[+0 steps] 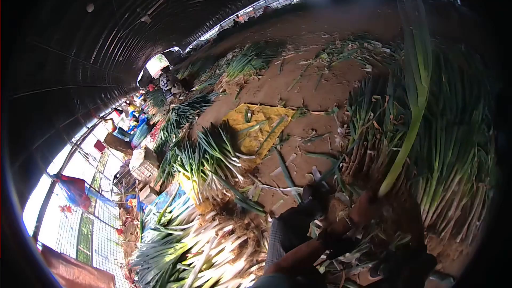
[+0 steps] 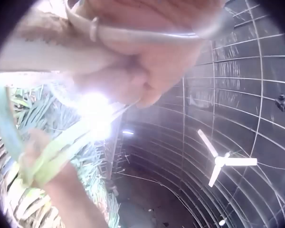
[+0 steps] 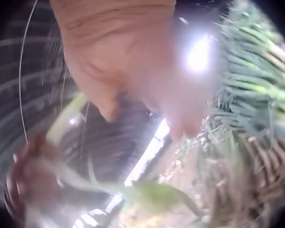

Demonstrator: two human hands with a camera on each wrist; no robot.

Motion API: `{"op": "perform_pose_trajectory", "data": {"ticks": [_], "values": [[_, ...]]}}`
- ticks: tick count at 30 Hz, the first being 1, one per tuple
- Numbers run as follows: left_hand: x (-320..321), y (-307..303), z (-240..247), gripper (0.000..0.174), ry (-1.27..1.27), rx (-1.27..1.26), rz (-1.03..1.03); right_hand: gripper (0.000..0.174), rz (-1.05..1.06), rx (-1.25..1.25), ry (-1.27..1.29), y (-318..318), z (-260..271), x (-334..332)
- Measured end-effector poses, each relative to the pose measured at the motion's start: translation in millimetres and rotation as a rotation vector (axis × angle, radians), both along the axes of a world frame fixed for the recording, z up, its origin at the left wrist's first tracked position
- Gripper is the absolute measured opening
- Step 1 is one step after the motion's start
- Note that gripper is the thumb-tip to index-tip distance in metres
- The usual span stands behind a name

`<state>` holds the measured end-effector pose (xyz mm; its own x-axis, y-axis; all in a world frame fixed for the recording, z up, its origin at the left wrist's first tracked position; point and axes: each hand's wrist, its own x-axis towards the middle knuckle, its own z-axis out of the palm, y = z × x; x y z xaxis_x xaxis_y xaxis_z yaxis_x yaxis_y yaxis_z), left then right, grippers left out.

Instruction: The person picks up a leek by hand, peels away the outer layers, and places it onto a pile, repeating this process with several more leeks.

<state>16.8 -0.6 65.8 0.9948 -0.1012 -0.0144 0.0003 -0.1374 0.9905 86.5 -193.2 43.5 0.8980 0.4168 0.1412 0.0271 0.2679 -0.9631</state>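
My left hand [image 2: 152, 61] grips the pale stalk [image 2: 42, 54] of a long green onion. In the head view that green onion [image 1: 410, 133] rises with its leaves up from beside the shaded left hand [image 1: 365, 210]. My right hand [image 3: 118, 61] has its thumb and fingers spread apart, with nothing visible between them. Below it in the right wrist view, a blurred green leaf [image 3: 156, 194] trails near the left hand. In the left wrist view, a pale green leaf strip [image 2: 61, 147] overlaps the right hand [image 2: 66, 185].
Upright green onions [image 1: 453, 149] crowd the right side. Trimmed white-stalked ones [image 1: 197, 245] lie in a heap at lower left. A yellow sack [image 1: 261, 128] with loose leaves lies on the bare soil [image 1: 320, 85]. Crates [image 1: 144, 165] stand along the left wall; another person [image 1: 168, 85] is farther back.
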Motion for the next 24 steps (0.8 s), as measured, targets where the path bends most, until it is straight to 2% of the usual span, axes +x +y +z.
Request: {"op": "perform_pose_trajectory", "data": {"ticks": [1,3,4,5,6,7,8,9,11,12,15,18,20,21,22,23,24], "values": [[-7,-3,-69,0.038,-0.047,-0.140,-0.052,0.048,0.047,0.126,0.037,-8,7,3],[-23,-22,-82,0.033,0.055,-0.367,-0.141,0.050,0.115,0.309,0.079,-18,17,11],[-39,-39,-56,0.032,0.217,-0.449,-0.179,0.051,0.112,0.365,0.104,-18,20,15],[-44,-60,-108,0.034,0.332,-0.837,-0.210,0.049,0.056,0.420,0.176,-17,22,18],[-56,-77,-142,0.033,0.339,-0.879,-0.219,0.047,-0.003,0.477,0.243,-16,25,20],[-69,-93,-176,0.033,0.347,-0.921,-0.228,0.049,0.022,0.670,0.279,-19,29,19],[-81,-101,-181,0.030,0.243,-0.619,-0.218,0.050,0.019,0.659,0.215,-36,15,32],[-90,-103,-182,0.028,0.139,-0.317,-0.206,0.050,-0.098,0.654,0.189,-47,9,34],[-99,-96,-173,0.030,0.163,-0.169,-0.207,0.050,-0.327,0.626,0.130,-71,6,34],[-101,-84,-172,0.030,0.209,-0.153,-0.214,0.049,-0.442,0.520,0.079,-77,22,33],[-103,-29,-171,0.033,0.353,0.008,-0.251,0.044,-0.558,0.491,0.044,-92,17,31],[-88,34,-173,0.036,0.534,0.525,-0.322,0.044,-0.602,0.491,-0.006,-107,10,35],[-63,44,-144,0.039,0.544,0.846,-0.332,0.043,-0.644,0.491,0.015,-101,6,33],[-46,30,-108,0.038,0.363,0.916,-0.295,0.043,-0.665,0.489,0.029,-96,8,29],[-30,15,-72,0.037,0.182,0.998,-0.245,0.043,-0.579,0.480,-0.010,-81,27,16],[-17,-2,-63,0.037,-0.150,0.683,-0.186,0.043,-0.679,0.502,0.154,-65,34,7],[-1,-24,-52,0.038,-0.457,0.623,-0.121,0.043,-0.578,0.478,0.137,-62,28,6]]}}
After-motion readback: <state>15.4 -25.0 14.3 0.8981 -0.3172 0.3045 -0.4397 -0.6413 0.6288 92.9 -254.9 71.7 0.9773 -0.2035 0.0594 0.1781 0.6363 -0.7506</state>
